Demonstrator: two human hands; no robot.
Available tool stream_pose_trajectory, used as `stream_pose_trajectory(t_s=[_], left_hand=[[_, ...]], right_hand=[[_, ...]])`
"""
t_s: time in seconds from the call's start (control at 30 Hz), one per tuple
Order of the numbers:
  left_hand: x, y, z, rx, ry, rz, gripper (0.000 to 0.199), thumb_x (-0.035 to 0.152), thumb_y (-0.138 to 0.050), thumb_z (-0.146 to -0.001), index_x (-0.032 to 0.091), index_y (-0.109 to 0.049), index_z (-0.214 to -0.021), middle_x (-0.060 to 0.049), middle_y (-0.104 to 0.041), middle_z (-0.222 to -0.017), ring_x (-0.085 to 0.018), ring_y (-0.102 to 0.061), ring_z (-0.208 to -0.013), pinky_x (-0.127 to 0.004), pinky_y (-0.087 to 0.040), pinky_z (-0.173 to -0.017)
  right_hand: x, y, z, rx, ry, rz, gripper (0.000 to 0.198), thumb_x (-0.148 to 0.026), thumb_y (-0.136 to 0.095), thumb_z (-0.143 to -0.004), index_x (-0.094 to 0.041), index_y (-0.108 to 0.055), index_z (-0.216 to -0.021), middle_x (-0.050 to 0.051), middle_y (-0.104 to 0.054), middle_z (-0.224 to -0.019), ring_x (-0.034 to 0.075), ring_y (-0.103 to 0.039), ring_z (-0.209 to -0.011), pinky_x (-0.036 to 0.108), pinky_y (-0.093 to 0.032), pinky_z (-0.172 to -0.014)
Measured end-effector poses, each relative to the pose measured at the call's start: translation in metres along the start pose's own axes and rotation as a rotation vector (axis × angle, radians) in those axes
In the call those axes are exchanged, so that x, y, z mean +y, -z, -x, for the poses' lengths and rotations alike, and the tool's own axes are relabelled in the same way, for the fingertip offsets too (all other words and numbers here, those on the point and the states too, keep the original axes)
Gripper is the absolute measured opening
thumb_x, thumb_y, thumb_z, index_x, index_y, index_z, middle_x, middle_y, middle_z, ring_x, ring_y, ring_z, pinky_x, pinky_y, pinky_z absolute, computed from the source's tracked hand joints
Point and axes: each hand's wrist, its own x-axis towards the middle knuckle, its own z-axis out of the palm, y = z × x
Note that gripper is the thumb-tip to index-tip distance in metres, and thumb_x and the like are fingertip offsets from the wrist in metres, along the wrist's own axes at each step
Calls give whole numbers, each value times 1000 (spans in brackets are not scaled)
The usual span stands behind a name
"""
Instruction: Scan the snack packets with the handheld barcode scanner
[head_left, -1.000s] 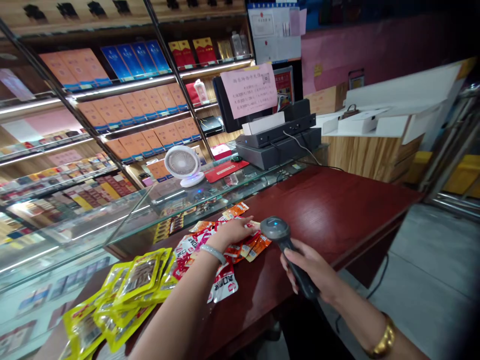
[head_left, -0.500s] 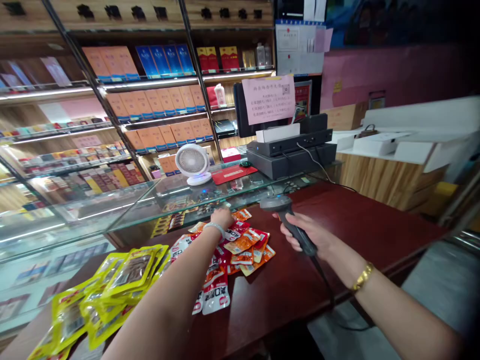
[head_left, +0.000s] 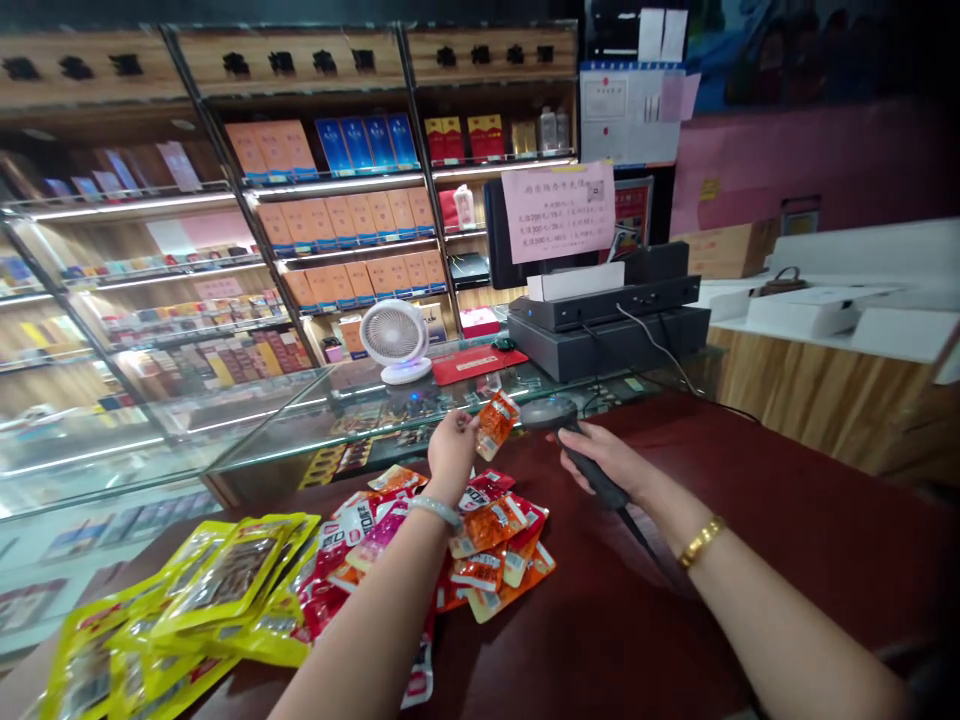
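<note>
My left hand [head_left: 453,446] pinches an orange snack packet [head_left: 496,424] by its edge and holds it up above the pile. Close to that packet is the head of a barcode scanner [head_left: 600,474], whose dark handle my right hand [head_left: 611,458] grips, its cord trailing down. Below my left wrist lies a heap of red, white and orange snack packets [head_left: 491,528], partly covered by my forearm. To the left, yellow snack bags [head_left: 225,575] with clear windows lie stacked on the dark red counter [head_left: 600,640].
A white fan [head_left: 394,335] and a red folder [head_left: 480,364] stand on the glass display case [head_left: 277,420]. Behind are a cash drawer [head_left: 607,340] and a monitor with a pink notice [head_left: 559,212]. Shelves of boxed goods [head_left: 345,222] line the back wall.
My left hand has risen from the heap with an orange packet, now close to the scanner's head. My right hand still grips the scanner. The view has shifted slightly.
</note>
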Motion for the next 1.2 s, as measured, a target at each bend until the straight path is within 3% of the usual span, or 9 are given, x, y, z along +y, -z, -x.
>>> stream_pose_trajectory(t_s=[0.17, 0.3, 0.57, 0.9, 1.0, 1.07, 1.13, 1.2], left_hand=[[9, -31, 31, -25, 102, 371, 24, 46, -54, -84, 22, -55, -87, 4, -60, -61, -10, -52, -47, -20, -35, -47], [8, -47, 46, -127, 114, 546, 16, 37, -52, -86, 21, -51, -85, 6, -55, -55, -9, -50, -39, -19, -35, -41], [1, -48, 46, -184, 148, 617, 14, 35, -50, -87, 21, -49, -85, 8, -49, -43, -10, -50, -36, -18, -33, -40], [5, -47, 53, -194, 175, 633, 14, 34, -51, -88, 20, -51, -86, 8, -49, -46, -9, -47, -34, -17, -28, -37], [6, -52, 55, -237, 136, 618, 11, 29, -48, -89, 20, -52, -94, 8, -51, -49, -9, -49, -36, -17, -32, -39], [8, -58, 59, -368, 76, 615, 20, 24, -47, -90, 20, -52, -109, 5, -58, -57, -9, -53, -39, -18, -38, -42], [11, -62, 64, -503, 0, 625, 37, 21, -50, -88, 22, -48, -125, -1, -69, -79, -10, -60, -48, -21, -44, -47], [14, -60, 65, -520, -65, 612, 49, 19, -52, -87, 25, -43, -135, -8, -69, -109, -13, -66, -66, -23, -49, -55]], right_hand=[[-13, 16, 29, -83, -40, 166, 39, -53, -67, -82, -18, -56, -98, -5, -56, -59, 7, -45, -37, 16, -35, -33], [-15, 24, 48, -66, -79, 225, 40, -53, -65, -83, -17, -56, -99, -5, -54, -60, 6, -44, -39, 17, -35, -34], [-8, 22, 47, -75, -170, 281, 41, -55, -65, -82, -18, -56, -94, -6, -53, -57, 6, -44, -39, 16, -34, -36], [0, 25, 44, -74, -164, 276, 39, -53, -64, -84, -17, -57, -98, -4, -55, -60, 7, -46, -40, 17, -35, -35], [-2, 27, 46, -82, -143, 212, 40, -53, -65, -84, -17, -58, -99, -3, -56, -61, 7, -45, -39, 18, -35, -35], [-4, 28, 48, -77, -124, 160, 42, -54, -65, -83, -17, -57, -100, -3, -56, -61, 8, -46, -39, 19, -35, -34], [-5, 29, 49, -54, -112, 122, 41, -55, -65, -82, -17, -56, -97, -2, -57, -61, 9, -47, -39, 19, -34, -34], [-5, 30, 49, -23, -113, 102, 40, -55, -66, -82, -17, -55, -90, -1, -56, -60, 9, -47, -39, 18, -33, -34]])
